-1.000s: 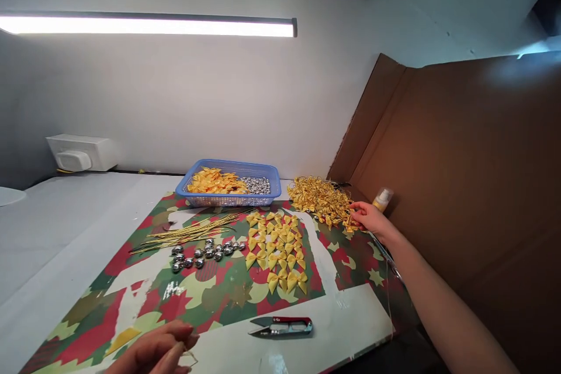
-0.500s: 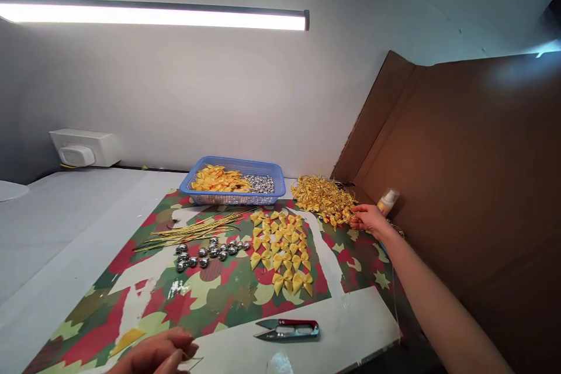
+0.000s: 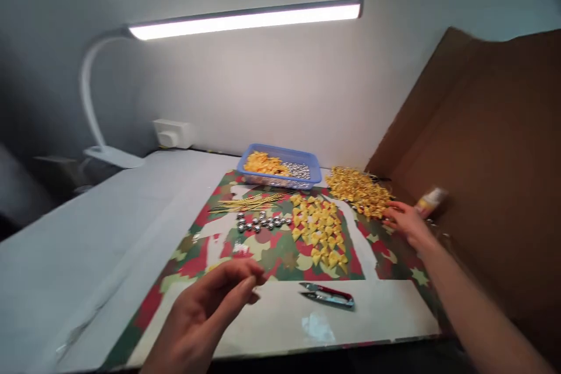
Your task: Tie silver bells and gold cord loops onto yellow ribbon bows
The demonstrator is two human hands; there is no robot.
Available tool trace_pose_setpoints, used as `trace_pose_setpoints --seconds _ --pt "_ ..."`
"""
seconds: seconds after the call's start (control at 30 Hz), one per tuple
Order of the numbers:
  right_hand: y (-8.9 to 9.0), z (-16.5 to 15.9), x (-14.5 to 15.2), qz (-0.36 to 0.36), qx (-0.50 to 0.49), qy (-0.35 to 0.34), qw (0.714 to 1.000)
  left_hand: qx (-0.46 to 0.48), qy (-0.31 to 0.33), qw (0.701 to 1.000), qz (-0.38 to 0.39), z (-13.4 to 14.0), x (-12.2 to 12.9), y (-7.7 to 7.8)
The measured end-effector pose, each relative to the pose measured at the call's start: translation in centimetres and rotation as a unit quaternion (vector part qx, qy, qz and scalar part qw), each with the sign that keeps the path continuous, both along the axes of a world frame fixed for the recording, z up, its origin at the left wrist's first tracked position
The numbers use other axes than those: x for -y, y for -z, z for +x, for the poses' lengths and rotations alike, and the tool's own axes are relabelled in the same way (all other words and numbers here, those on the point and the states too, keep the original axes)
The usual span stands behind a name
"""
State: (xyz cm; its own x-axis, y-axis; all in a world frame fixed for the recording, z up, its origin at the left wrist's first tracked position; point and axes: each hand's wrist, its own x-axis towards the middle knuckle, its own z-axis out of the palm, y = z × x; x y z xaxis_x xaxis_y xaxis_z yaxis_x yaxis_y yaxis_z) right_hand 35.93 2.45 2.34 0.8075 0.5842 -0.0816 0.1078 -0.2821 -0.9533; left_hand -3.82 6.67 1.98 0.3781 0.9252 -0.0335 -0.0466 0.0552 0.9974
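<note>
My left hand (image 3: 210, 310) is raised over the near side of the patterned sheet, thumb and fingertips pinched together; whatever they hold is too small to make out. My right hand (image 3: 407, 225) reaches out to the right edge of a heap of gold ribbon pieces (image 3: 359, 190), its fingers loosely apart and nothing visible in them. Thread snips (image 3: 328, 295) with a red and blue handle lie between the hands. Yellow bows (image 3: 322, 231) are laid out in rows mid-sheet. Left of them are silver bells or beads (image 3: 260, 222) and a bundle of gold cords (image 3: 249, 203).
A blue basket (image 3: 280, 181) behind holds yellow bows and small silver beads. A cardboard panel (image 3: 491, 146) walls off the right side, with a small white-capped bottle (image 3: 429, 201) beside it. A clip-on lamp (image 3: 245, 20) shines above. A white box (image 3: 173, 133) sits by the wall.
The view has swung left and tilted, bringing the lamp's neck into sight. My left hand has come up further into view, still pinched. My right hand stays by the gold heap.
</note>
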Motion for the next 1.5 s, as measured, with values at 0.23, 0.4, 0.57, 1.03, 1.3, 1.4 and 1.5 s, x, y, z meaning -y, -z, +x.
trace_pose_setpoints --seconds 0.23,0.4,0.57,1.03,1.3,1.4,1.5 --pt "-2.6 -9.7 2.8 0.092 -0.042 -0.231 0.968 0.158 0.075 0.969 -0.173 0.8 0.8 -4.2" --pt "-0.1 -21.6 3.1 0.159 -0.169 -0.469 0.852 0.217 0.072 0.951 -0.21 1.9 2.2 -5.2" --pt "2.9 -23.9 5.6 0.183 -0.223 -0.46 0.84 0.193 0.055 0.954 -0.224 1.6 3.9 -5.6" --pt "0.6 -17.8 12.0 0.243 0.17 -0.274 0.915 -0.14 0.087 0.979 0.12 1.9 5.1 -3.3" --pt "-1.2 -17.7 13.0 0.272 0.336 -0.22 0.875 -0.096 0.167 0.96 0.204 5.1 7.1 -6.1" --pt "-1.2 -18.0 13.0 0.268 0.403 -0.2 0.852 -0.1 0.186 0.96 0.185 5.6 7.6 -6.4" --pt "-1.0 -18.2 13.1 0.256 0.438 -0.181 0.842 -0.118 0.183 0.955 0.203 5.7 7.6 -6.3"
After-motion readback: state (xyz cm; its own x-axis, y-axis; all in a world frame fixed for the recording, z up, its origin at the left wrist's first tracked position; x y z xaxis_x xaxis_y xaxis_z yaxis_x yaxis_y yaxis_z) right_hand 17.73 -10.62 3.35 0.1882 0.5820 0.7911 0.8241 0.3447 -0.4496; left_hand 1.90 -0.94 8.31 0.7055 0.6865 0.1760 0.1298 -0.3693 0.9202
